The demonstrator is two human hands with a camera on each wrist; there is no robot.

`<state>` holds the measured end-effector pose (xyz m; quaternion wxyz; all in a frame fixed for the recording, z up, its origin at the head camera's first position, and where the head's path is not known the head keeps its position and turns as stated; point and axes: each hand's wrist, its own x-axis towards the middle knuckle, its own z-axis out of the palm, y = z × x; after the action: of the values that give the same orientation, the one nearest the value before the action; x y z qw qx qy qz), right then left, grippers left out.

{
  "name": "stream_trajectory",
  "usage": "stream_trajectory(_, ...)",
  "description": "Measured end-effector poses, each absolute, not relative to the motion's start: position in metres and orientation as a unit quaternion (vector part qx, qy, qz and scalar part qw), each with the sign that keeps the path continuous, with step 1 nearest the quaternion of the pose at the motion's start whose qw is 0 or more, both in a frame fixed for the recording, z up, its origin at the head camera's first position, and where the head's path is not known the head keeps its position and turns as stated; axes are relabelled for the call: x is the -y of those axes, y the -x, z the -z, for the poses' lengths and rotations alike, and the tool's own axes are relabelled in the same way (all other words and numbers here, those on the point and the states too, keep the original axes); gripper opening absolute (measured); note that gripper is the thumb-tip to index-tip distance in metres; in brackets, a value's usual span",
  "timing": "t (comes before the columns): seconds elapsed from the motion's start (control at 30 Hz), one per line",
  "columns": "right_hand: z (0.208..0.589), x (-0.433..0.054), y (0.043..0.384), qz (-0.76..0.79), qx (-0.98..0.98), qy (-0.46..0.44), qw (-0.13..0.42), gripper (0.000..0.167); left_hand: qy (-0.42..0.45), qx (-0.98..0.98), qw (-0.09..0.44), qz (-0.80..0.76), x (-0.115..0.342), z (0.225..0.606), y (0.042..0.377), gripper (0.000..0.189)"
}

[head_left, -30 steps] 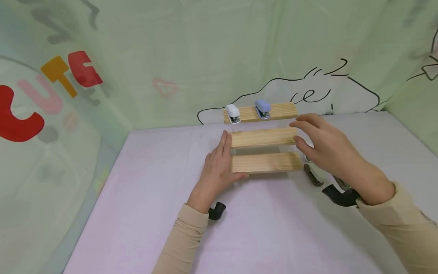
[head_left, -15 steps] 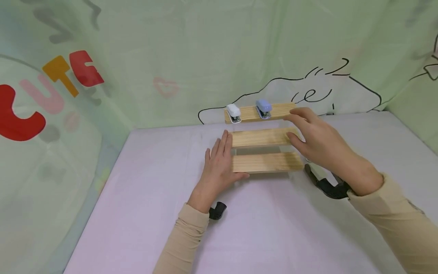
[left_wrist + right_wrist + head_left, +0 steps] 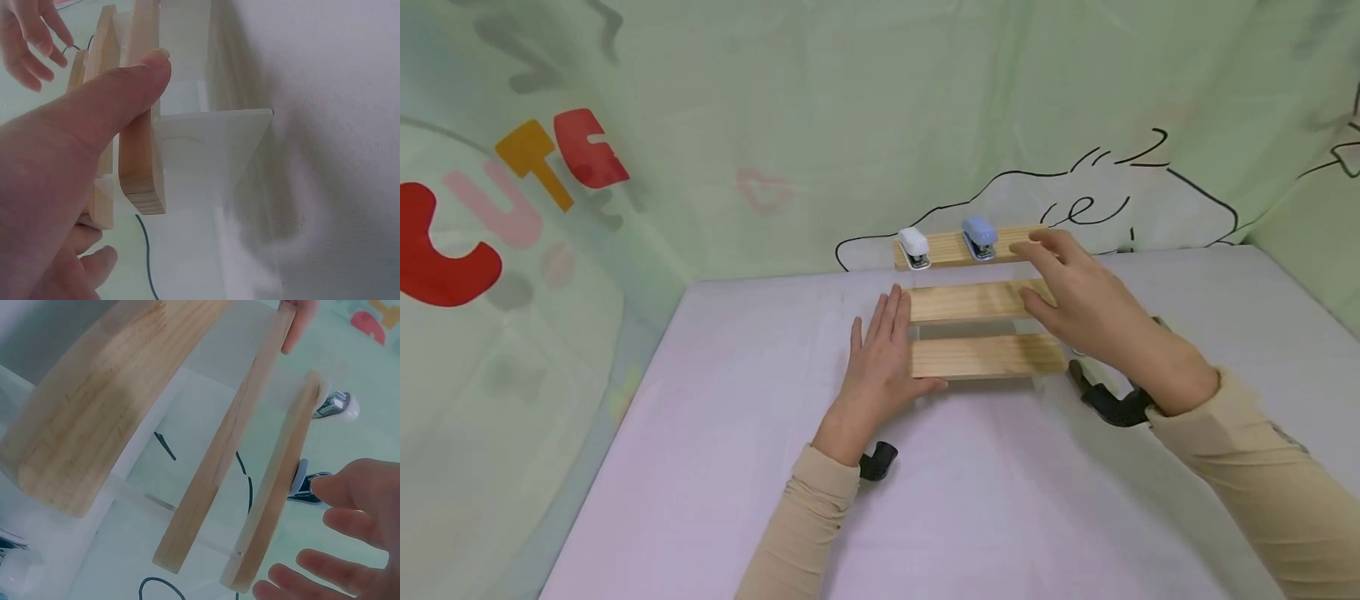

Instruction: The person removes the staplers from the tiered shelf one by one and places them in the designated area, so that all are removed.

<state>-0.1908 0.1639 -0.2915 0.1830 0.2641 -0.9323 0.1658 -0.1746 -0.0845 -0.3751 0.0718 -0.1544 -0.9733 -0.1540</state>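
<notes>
1. Surface: pale lilac, flat, spread well out around everything.
2. Three-tier rack stands on it, toward twelve o'clock. Light wooden planks stepped upward, grain running lengthwise; translucent panel below the lowest plank.
3. Top plank bears a white stapler, near its nine o'clock end.
4. Same plank: blue stapler, at three o'clock from the white one, apart from it.
5. Dark narrow item on the surface, off the rack's four o'clock corner; partly hidden, kind unclear.
</notes>
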Motion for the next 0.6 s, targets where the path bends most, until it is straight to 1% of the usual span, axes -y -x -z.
stream_trajectory(0.4,0.2961,-0.1595,0.1982,-0.156,0.932,-0.27,0.184,0.048,0.154,0.972,0.075,0.158,0.0843,0.3742,0.1754,0.129)
stream_trajectory(0.6,0.2962,-0.1589,0.2,-0.15,0.939,-0.257,0.171,0.041,0.152,0.973,0.067,0.162,0.0839,0.3741,0.1753,0.128)
